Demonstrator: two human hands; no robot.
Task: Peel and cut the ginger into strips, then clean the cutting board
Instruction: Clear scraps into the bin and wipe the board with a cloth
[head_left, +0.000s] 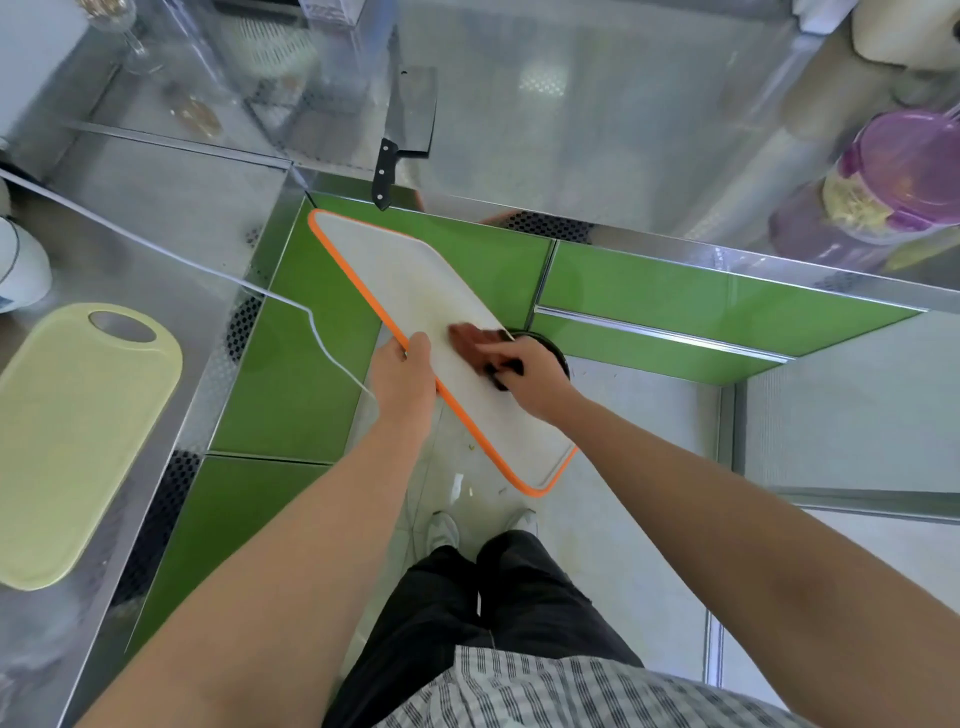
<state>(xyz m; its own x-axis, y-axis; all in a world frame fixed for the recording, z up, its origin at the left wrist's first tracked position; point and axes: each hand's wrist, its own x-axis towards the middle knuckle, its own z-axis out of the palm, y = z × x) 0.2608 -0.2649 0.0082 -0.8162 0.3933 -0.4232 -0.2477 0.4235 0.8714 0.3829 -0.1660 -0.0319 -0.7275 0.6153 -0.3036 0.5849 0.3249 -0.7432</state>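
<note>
A white cutting board (415, 280) with an orange rim is held tilted out over the floor, in front of the steel counter's corner. My left hand (402, 379) grips its left edge, thumb on the top face. My right hand (530, 376) holds a reddish-brown cloth (470, 340) pressed against the board's surface near its middle. Small ginger scraps (470, 491) lie on the pale floor under the board's lower end. No ginger piece is visible on the board.
A cleaver (408, 130) with a black handle lies at the counter edge behind the board. A pale yellow cutting board (78, 447) rests on the left counter. A purple lidded container (904, 176) stands at right. A round black bin (550, 353) sits beneath my right hand by the green cabinet fronts.
</note>
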